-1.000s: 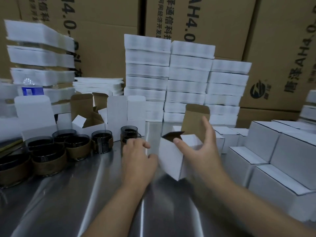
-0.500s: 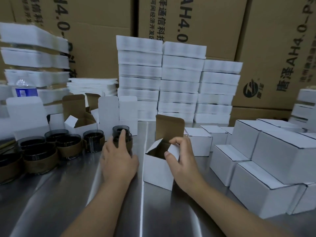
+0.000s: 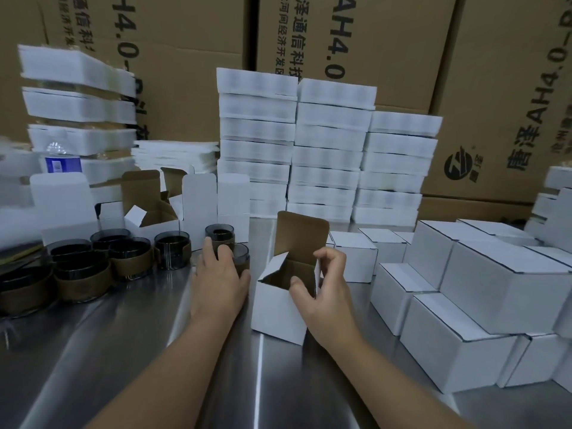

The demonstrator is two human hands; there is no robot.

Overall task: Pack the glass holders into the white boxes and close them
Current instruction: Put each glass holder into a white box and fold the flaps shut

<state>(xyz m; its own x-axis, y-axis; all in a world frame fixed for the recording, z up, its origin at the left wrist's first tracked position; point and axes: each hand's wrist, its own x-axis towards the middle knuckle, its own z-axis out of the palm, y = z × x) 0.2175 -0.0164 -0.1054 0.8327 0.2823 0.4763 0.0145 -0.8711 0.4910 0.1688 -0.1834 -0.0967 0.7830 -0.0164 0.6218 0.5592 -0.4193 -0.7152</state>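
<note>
Standing near the middle of the steel desk point(image 3: 148, 351), an open white box point(image 3: 278, 308) has its lid point(image 3: 301, 233) raised upright, and the brown inner side of the lid faces the camera. The right hand point(image 3: 328, 292) pinches the side flap point(image 3: 318, 274) at the right of the box opening. Its thumb point(image 3: 297, 286) lies at the mouth of the box, and its curled fingers point(image 3: 332, 258) are on the outer side of the flap. The inside of the box is dark, so what it holds cannot be told.

The left hand point(image 3: 221, 283) is just beside the left wall of this box, and whether it touches the box cannot be told. It is curled round a dark glass holder point(image 3: 242, 258) that stands on the desk. Only the upper right part of this holder shows past the hand. The two hands are apart, each one on its own thing.

A second holder point(image 3: 220, 233) stands just behind the gripped one, toward the far edge. A group of more holders point(image 3: 80, 267) with brown bands stands close together toward the left edge. Behind this group there are several empty boxes point(image 3: 151, 218) with their lids up. Along the right edge are closed white boxes point(image 3: 495, 292), some of them set one on another. At the far edge rise stacks of flat white packs point(image 3: 328, 150), and behind them are big brown cartons point(image 3: 356, 41) with printed characters. A bottle with a blue label point(image 3: 62, 164) shows among the white stacks near the far left corner
</note>
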